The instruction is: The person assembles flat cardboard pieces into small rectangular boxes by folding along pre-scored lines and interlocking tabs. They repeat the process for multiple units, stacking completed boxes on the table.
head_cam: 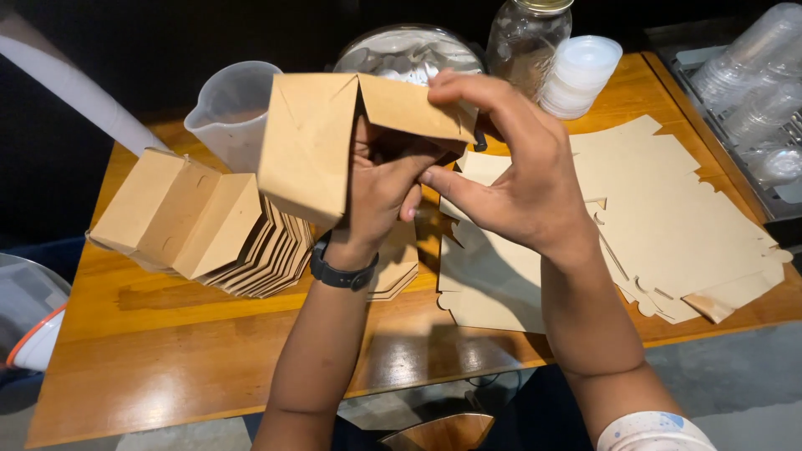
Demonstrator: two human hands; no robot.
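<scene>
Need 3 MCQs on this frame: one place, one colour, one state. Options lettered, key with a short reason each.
1. Where is the stack of folded boxes?
A. left part of the table
B. in the rack on the right
C. on the floor

2. What colour is the band on the left wrist?
A. white
B. black
C. red

3. What state is the brown paper box that the hands hold?
A. flat on the table
B. crushed into a ball
C. partly folded, held up off the table

Key: 1 A, the stack sits left of the left hand. 2 B, the band is dark black. 3 C, the right hand pinches its top flap in the air.
</scene>
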